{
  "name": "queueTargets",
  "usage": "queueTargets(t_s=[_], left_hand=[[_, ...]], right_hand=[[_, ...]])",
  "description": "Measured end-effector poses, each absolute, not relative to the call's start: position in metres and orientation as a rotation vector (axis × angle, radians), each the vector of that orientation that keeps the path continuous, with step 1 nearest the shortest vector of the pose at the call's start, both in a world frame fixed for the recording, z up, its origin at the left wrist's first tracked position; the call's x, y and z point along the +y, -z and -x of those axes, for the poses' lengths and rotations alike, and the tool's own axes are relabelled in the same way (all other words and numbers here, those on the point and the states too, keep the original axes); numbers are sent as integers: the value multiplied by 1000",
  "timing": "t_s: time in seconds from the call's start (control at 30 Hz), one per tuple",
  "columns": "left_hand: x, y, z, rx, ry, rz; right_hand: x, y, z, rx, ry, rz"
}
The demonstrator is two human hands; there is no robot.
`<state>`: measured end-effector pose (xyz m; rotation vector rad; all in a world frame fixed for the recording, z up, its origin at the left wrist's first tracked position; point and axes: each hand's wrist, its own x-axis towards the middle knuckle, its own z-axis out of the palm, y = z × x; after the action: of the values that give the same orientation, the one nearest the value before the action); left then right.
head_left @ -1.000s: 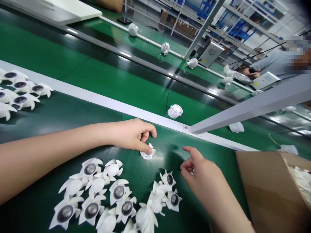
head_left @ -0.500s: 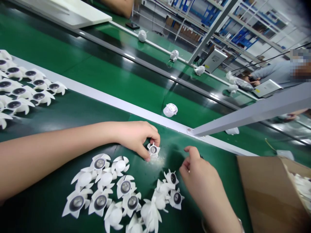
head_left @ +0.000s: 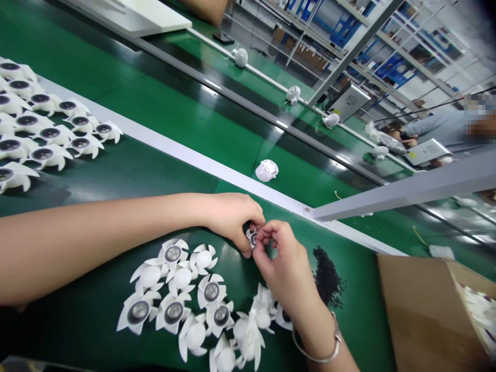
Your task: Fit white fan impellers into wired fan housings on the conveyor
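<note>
A wide green belt (head_left: pixel 174 119) runs slantwise across the top half of the view. Below it lies a darker green bench (head_left: pixel 116 181), set off from the belt by a grey rail (head_left: pixel 174 152). A brown box (head_left: pixel 422 310) stands open at the lower right corner of the bench, with white parts just showing inside it. A grey bar (head_left: pixel 406 188) reaches from the rail out to the right edge. A white board (head_left: pixel 155 18) lies beyond the belt at the top left.

At the far right, across the belt, sits another person, whose pale sleeve (head_left: pixel 437 129) rests near a tablet.

Rows of fans (head_left: pixel 42 134), white with dark hubs up, stand in order on the bench at the left edge. A looser heap of fans (head_left: pixel 194 299) lies near the bottom centre, some hub up, some turned over, several overlapping.

The left hand (head_left: pixel 232 217) comes in from the left, its forearm crossing above the heap. The right hand (head_left: pixel 282 263) rises from the bottom, partly covering the heap's right end. A patch of black grains (head_left: pixel 327 276) lies on the bench just right of that hand. A white housing (head_left: pixel 266 170) rides on the belt just beyond the rail.

The two hands meet just short of the rail, above the heap. Between them is one small fan (head_left: pixel 251 237), mostly hidden. The left thumb and fingers are curled tight around it, and the right fingertips are pinched in against it. A thin bracelet (head_left: pixel 318 351) circles the right wrist.
</note>
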<state>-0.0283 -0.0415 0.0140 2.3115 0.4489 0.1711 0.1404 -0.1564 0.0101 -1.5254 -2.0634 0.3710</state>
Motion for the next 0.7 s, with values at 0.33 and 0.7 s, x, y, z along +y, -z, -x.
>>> queueTargets(t_s=[0.33,0.7], left_hand=[[-41,-12,29,478,-148,-2266],[-40,-9,28,494,-172,-2232]], right_hand=[[-160,-16,-142,-2395,5,1391],[-177,-35,-154,-2449,368,1288]])
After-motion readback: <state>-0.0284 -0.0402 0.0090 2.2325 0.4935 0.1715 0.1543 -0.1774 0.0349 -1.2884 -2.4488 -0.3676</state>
